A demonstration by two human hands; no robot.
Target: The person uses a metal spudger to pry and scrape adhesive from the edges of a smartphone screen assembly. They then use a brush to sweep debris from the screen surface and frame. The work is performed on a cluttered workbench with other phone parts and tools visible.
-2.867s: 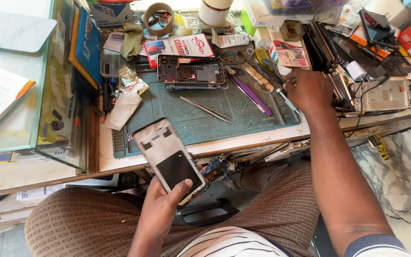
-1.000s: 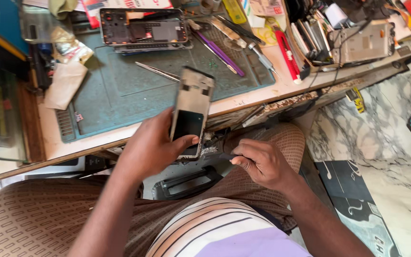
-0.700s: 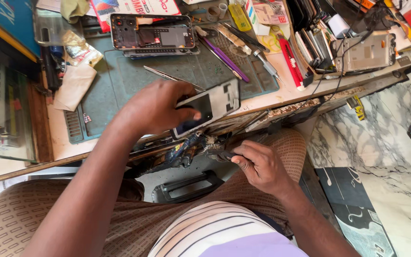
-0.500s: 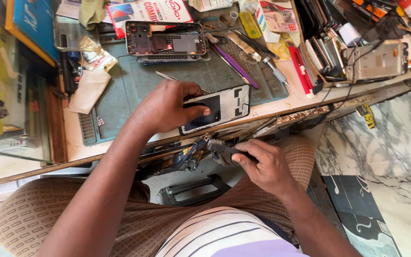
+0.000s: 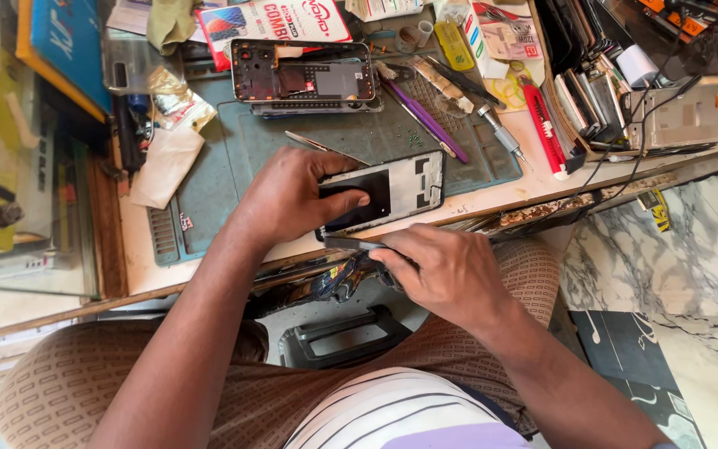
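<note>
My left hand (image 5: 297, 195) presses a phone display frame (image 5: 392, 191) flat on the green work mat (image 5: 234, 158) near the bench's front edge, fingers spread over its dark panel. My right hand (image 5: 442, 270) is closed around a thin flat metal tool (image 5: 355, 244), whose blade lies along the frame's near edge. An opened phone body (image 5: 305, 79) with bare circuit boards rests at the back of the mat. A pair of tweezers (image 5: 317, 145) lies just behind my left hand.
A purple tool (image 5: 421, 116), screwdriver (image 5: 500, 137) and red cutter (image 5: 546, 133) lie right of the mat. Stacked phone parts (image 5: 592, 96) and a grey screen frame (image 5: 687, 116) sit far right. White cloth (image 5: 164, 162) lies left. An open drawer (image 5: 342, 333) sits below.
The phone frame went from held up in my left hand to lying flat on the mat's front edge. My right hand came off the far bench, down to my lap, then up with the tool.
</note>
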